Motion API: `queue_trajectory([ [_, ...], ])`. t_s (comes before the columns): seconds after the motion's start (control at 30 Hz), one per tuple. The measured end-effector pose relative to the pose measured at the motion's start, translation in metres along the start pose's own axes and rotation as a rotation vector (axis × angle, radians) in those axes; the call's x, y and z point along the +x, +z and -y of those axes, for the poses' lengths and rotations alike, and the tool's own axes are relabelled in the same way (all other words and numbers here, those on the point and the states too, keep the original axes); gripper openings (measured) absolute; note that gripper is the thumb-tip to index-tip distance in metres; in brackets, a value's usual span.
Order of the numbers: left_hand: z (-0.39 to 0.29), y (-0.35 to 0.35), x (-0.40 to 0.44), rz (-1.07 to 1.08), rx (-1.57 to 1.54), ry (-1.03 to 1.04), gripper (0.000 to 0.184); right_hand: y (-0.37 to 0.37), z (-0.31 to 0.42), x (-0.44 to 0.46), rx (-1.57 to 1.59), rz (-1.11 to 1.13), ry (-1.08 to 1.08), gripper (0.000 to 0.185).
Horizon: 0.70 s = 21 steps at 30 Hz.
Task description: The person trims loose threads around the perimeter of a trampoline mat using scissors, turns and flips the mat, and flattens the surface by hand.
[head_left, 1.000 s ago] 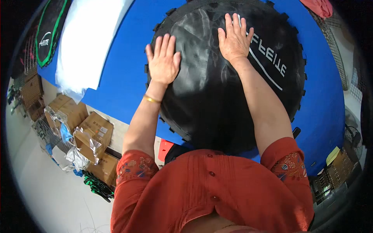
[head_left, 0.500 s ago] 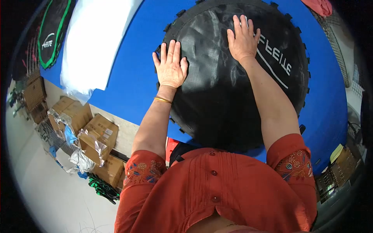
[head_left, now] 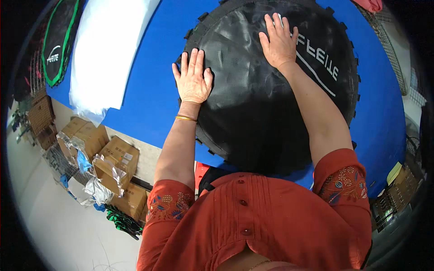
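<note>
A large round black mat (head_left: 253,108) with short tabs round its edge and pale lettering at its right lies on a blue tabletop (head_left: 144,90). My left hand (head_left: 193,79) rests flat on the mat's left edge, fingers up and thumb out to the right. Higher and to the right, my right hand (head_left: 278,43) is pressed flat on the mat beside the lettering, fingers spread. Neither hand holds anything. Faint wrinkles show in the black fabric between the hands.
White sheeting (head_left: 106,54) lies at the table's left. Beyond it is a black piece with a green border (head_left: 60,43). Cardboard boxes (head_left: 118,158) and a black-and-green bundle (head_left: 123,222) are on the floor at lower left. Pink cloth (head_left: 370,4) shows at upper right.
Both hands stay flat on the mat. Over the last second they and the mat first shift right in view. Since the middle frame my left hand is slightly left and my right slightly higher.
</note>
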<state>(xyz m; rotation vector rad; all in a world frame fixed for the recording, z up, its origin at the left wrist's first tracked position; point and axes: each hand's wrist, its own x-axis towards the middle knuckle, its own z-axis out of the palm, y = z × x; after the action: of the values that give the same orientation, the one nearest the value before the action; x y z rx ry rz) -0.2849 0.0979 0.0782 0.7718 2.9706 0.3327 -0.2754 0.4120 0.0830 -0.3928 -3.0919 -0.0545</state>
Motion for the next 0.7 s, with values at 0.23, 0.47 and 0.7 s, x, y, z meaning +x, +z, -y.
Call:
queue_trajectory([
  [0.23, -0.002, 0.001, 0.001, -0.007, 0.011, 0.002, 0.065, -0.001, -0.001, 0.003, 0.005, -0.019, -0.012, 0.063],
  [0.47, -0.003, 0.004, 0.001, -0.016, 0.044, 0.020, 0.065, 0.001, -0.002, 0.004, 0.068, -0.083, -0.003, 0.064],
  [0.7, -0.004, 0.011, 0.002, -0.075, 0.099, 0.054, 0.066, -0.001, 0.009, -0.005, 0.090, -0.153, 0.036, 0.063],
])
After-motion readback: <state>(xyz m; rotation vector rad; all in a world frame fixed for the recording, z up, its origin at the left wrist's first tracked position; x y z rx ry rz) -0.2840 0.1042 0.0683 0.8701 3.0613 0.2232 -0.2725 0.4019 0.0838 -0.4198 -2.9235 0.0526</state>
